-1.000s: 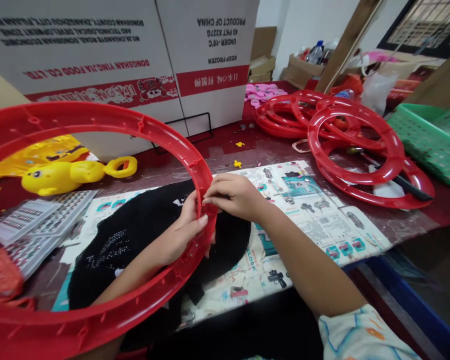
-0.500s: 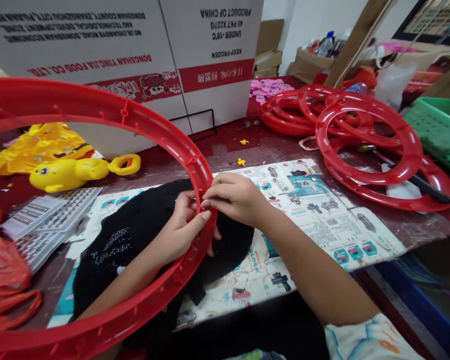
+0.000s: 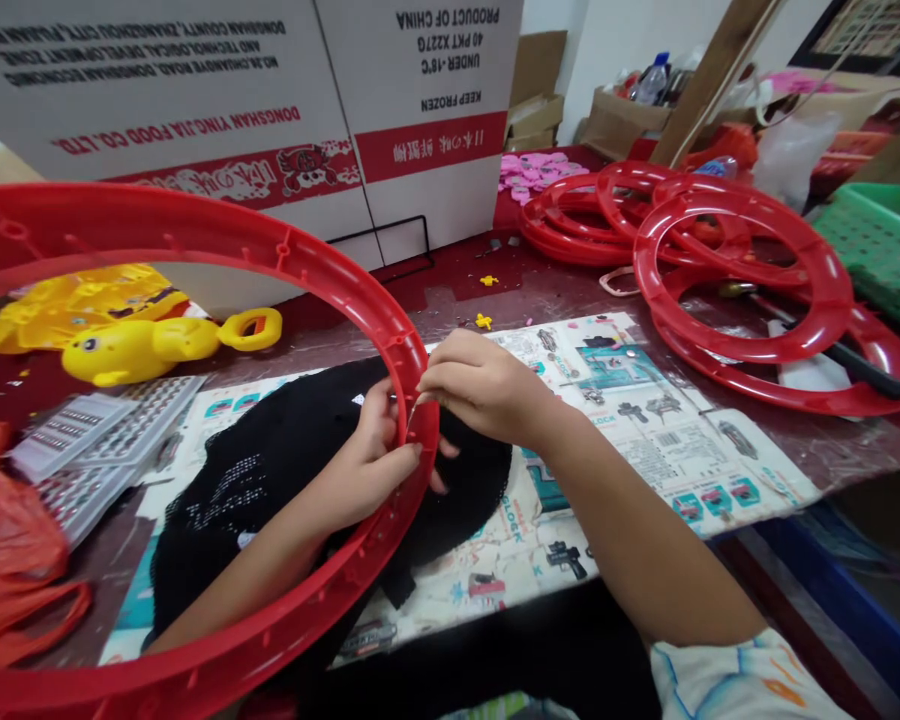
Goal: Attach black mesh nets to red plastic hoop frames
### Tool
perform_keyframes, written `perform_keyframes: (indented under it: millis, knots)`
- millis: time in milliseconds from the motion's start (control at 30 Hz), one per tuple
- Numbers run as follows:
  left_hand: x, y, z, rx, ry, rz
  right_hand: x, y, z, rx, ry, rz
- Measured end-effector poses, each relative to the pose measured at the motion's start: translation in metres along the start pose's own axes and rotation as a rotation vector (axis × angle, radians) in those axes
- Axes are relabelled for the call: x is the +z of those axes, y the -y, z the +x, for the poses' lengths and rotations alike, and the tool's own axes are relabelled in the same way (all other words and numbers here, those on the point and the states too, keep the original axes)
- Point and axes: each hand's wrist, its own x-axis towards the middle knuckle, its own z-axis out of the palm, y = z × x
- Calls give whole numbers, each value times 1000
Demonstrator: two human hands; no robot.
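Observation:
A large red plastic ring (image 3: 270, 240) with an open channel and small pegs inside stands tilted on the left, nearest the camera. My left hand (image 3: 367, 460) reaches through the ring and grips its right side, thumb on the inner channel and some fingers behind the wall. At that same stretch of rim, my right hand (image 3: 487, 385) is closed in a pinch. A thin shiny piece (image 3: 411, 415) shows below its fingertips, inside the channel; its kind is too small to make out. Black mesh cloth (image 3: 270, 440) lies under both hands.
Several red rings (image 3: 742, 350) are piled at the right beside a green basket (image 3: 877, 235). A white carton (image 3: 435, 200) stands behind. At left lie a yellow toy (image 3: 142, 350), clear trays of small parts (image 3: 127, 430) and a red plastic bag (image 3: 15, 540). Printed cardboard (image 3: 645, 440) covers the tabletop.
My right hand has lifted slightly and its fingertips have drawn back from my left thumb, showing the thin shiny piece. The ring's upper rim sits a little lower in view.

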Motion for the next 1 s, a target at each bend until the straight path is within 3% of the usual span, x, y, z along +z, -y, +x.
perform_keyframes:
  millis: [133, 333, 433, 600, 833, 1000]
  knots:
    - [0, 1, 2, 73, -33, -67, 0, 4, 1, 12, 4, 1]
    - [-1, -1, -2, -9, 18, -39, 0, 4, 1, 74, 43, 49]
    - [0, 1, -2, -28, -5, -97, 0, 5, 1, 60, 44, 47]
    - [2, 4, -2, -35, -19, -5, 2, 6, 0, 46, 74, 6]
    - [8, -2, -1, -97, -99, 26, 5, 7, -1, 170, 148, -174]
    - [9, -5, 2, -64, -184, -25, 1, 6, 0, 48, 112, -131]
